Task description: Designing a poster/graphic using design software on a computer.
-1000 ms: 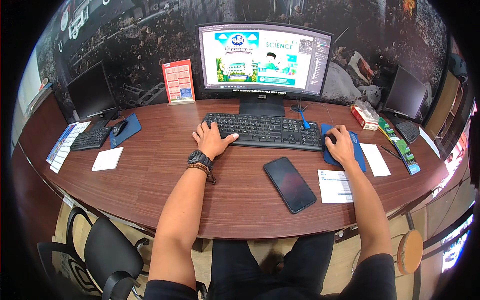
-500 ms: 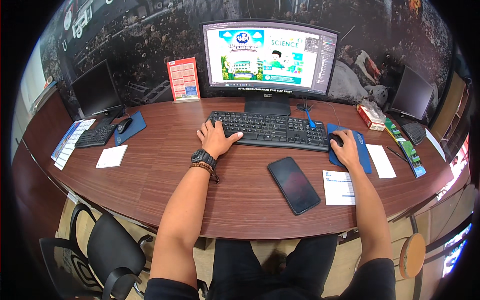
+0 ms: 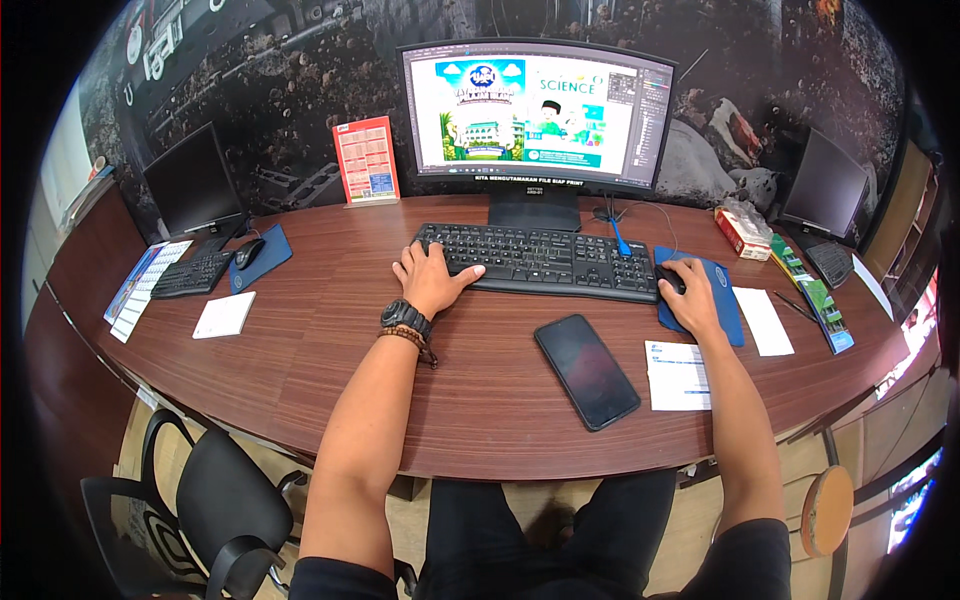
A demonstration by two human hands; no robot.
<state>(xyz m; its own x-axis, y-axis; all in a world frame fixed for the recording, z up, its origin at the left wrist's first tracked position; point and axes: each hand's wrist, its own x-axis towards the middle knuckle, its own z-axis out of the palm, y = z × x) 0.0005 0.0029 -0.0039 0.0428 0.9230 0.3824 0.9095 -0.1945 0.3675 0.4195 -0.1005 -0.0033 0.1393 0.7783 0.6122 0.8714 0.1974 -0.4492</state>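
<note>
Your left hand (image 3: 430, 280) lies flat, fingers spread, on the left end of the black keyboard (image 3: 540, 262); your right hand (image 3: 688, 298) is cupped over the black mouse (image 3: 666, 279) on the blue mouse pad (image 3: 722, 300). The keyboard sits mid-desk before the wide monitor (image 3: 535, 115). A dark phone (image 3: 587, 370) lies nearer you, beside a white paper slip (image 3: 676, 376).

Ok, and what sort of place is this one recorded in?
Most likely an office or design-shop workstation. A long wooden desk carries a curved monitor showing a layout program, and two smaller side monitors. The left hand rests on the keyboard; the right hand covers a mouse.
</note>
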